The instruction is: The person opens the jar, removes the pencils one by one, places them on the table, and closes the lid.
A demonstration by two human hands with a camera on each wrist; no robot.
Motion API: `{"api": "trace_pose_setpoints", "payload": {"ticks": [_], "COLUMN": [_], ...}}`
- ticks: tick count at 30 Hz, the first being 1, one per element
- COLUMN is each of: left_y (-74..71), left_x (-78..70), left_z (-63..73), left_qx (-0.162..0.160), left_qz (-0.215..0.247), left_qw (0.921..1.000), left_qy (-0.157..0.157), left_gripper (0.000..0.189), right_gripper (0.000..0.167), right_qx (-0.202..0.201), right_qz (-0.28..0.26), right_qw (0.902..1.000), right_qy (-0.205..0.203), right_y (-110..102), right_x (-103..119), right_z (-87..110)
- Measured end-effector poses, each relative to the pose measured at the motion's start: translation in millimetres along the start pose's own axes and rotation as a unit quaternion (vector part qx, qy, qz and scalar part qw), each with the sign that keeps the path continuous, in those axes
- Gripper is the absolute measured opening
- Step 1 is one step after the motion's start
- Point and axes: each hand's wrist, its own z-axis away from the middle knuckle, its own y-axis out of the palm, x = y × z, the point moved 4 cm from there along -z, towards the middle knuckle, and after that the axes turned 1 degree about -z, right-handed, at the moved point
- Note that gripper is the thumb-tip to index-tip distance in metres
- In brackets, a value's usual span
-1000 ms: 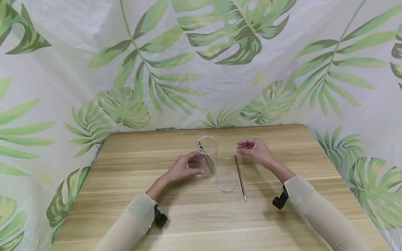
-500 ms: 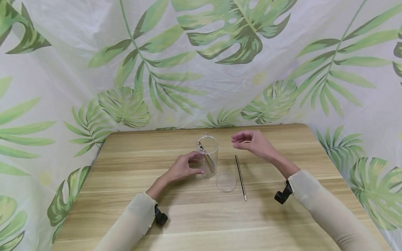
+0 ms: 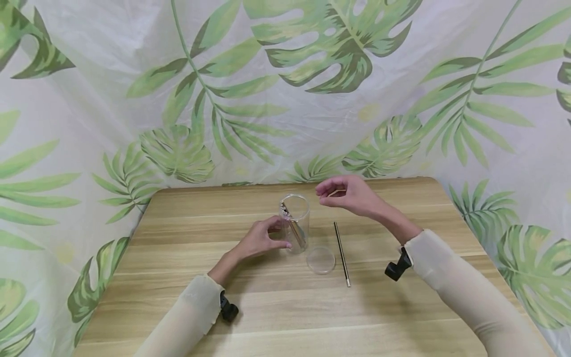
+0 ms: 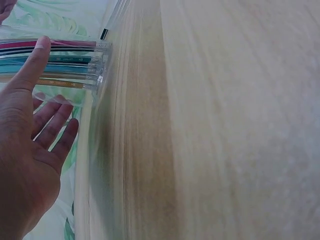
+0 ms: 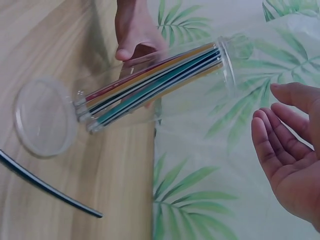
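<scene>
My left hand (image 3: 256, 239) grips a tall clear plastic jar (image 3: 305, 229) standing on the table, thumb on the near side and fingers round the back. Inside it several pencils (image 5: 155, 80) in red, orange, teal and dark colours lean together, as the right wrist view shows. My right hand (image 3: 354, 195) is raised to the right of the jar's mouth. Its fingers are loosely bent and hold nothing. A round clear lid (image 3: 321, 261) lies flat beside the jar's base. To the right of the lid lies one dark pencil (image 3: 342, 254) with a pale end towards me.
The wood-grain table (image 3: 267, 317) ends in a far edge a short way behind the jar. Behind it hangs a pale curtain (image 3: 250, 89) printed with green leaves. A small black camera (image 3: 397, 267) is strapped at the right wrist.
My right hand has moved up and left, from above the far end of the loose pencil towards the jar's mouth. The left hand, jar, lid and pencil stay in place.
</scene>
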Motion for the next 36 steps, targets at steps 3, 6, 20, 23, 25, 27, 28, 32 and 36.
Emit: {"api": "trace_pose_setpoints", "payload": {"ticks": [3, 6, 20, 23, 25, 27, 28, 32, 36], "left_y": [0.1, 0.3, 0.4, -0.1, 0.0, 0.2, 0.4, 0.8, 0.4], "left_x": [0.8, 1.4, 3.2, 3.7, 3.7, 4.0, 4.3, 4.4, 3.1], "left_z": [-0.3, -0.5, 1.4, 1.3, 1.4, 1.4, 1.4, 1.1, 0.9], "left_qx": [0.002, 0.003, 0.005, 0.007, 0.008, 0.01, 0.011, 0.013, 0.011], "left_qz": [0.006, 0.01, 0.014, 0.01, 0.008, 0.01, 0.011, 0.016, 0.018], "left_qw": [1.0, 0.9999, 0.9999, 0.9999, 0.9999, 0.9999, 0.9999, 0.9998, 0.9998], "left_qy": [-0.005, -0.003, -0.005, -0.006, -0.004, -0.001, 0.0, 0.002, 0.005], "left_gripper": [0.065, 0.063, 0.061, 0.061, 0.061, 0.06, 0.06, 0.059, 0.059], "right_gripper": [0.027, 0.026, 0.021, 0.019, 0.019, 0.018, 0.018, 0.018, 0.017], "right_qx": [0.016, 0.035, 0.11, 0.117, 0.119, 0.124, 0.126, 0.136, 0.143], "right_qz": [0.021, 0.033, 0.089, 0.109, 0.121, 0.133, 0.139, 0.167, 0.19], "right_qw": [0.9996, 0.9985, 0.9877, 0.9843, 0.9823, 0.9797, 0.9783, 0.9712, 0.9648], "right_qy": [-0.014, -0.029, -0.067, -0.075, -0.079, -0.084, -0.087, -0.102, -0.114], "right_y": [3.0, 6.5, 30.1, 34.6, 37.3, 40.3, 41.6, 46.7, 50.6], "right_x": [7.4, 14.3, 29.6, 31.7, 33.2, 34.7, 35.5, 36.6, 36.8], "right_z": [-5.7, -11.7, -34.6, -38.7, -41.0, -43.2, -43.8, -47.0, -49.3]}}
